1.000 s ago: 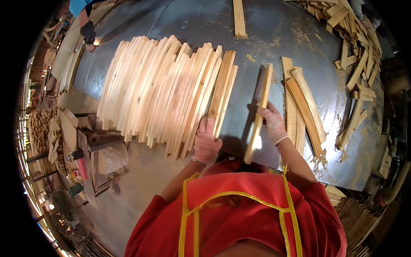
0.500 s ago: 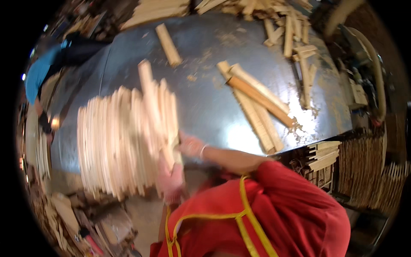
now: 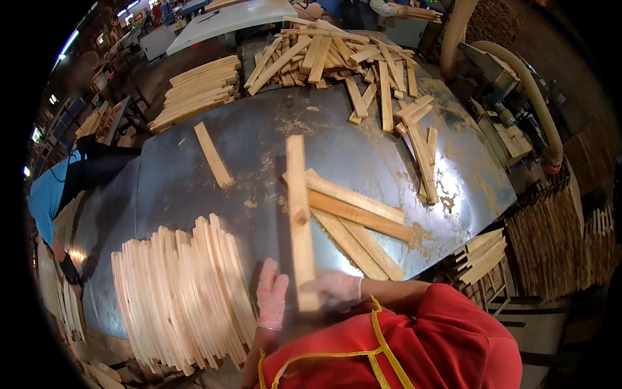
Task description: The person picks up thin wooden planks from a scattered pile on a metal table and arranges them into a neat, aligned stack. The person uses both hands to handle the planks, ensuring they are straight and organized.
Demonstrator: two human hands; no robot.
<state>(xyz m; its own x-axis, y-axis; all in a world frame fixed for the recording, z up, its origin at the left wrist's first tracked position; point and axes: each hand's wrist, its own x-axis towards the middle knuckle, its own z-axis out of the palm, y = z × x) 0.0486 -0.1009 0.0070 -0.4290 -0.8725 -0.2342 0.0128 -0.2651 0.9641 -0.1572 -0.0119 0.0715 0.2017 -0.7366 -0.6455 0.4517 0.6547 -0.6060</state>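
Note:
My right hand (image 3: 335, 286), in a pinkish work glove, grips the lower end of a wooden slat (image 3: 299, 214), which points away from me over the metal table (image 3: 259, 136). My left hand (image 3: 272, 297), gloved too, is raised with thumb and fingers apart and nothing in it. It is between that slat and a tight row of pale wooden slats (image 3: 175, 295) standing on edge at the table's near left. Under and right of the held slat, several loose slats (image 3: 353, 236) lie crossed, one of them more orange.
A heap of wood pieces (image 3: 324, 55) covers the table's far side. A single slat (image 3: 213, 155) lies farther left, with stacked boards (image 3: 197, 91) beyond. A co-worker in a blue shirt (image 3: 48, 201) is at the left edge. A ribbed hose (image 3: 531, 91) and stacked wood (image 3: 544, 240) are at right.
My hands have come away from the row of slats. My right hand has moved right with one slat, and my left hand has opened. The view has tilted up, showing more of the far side.

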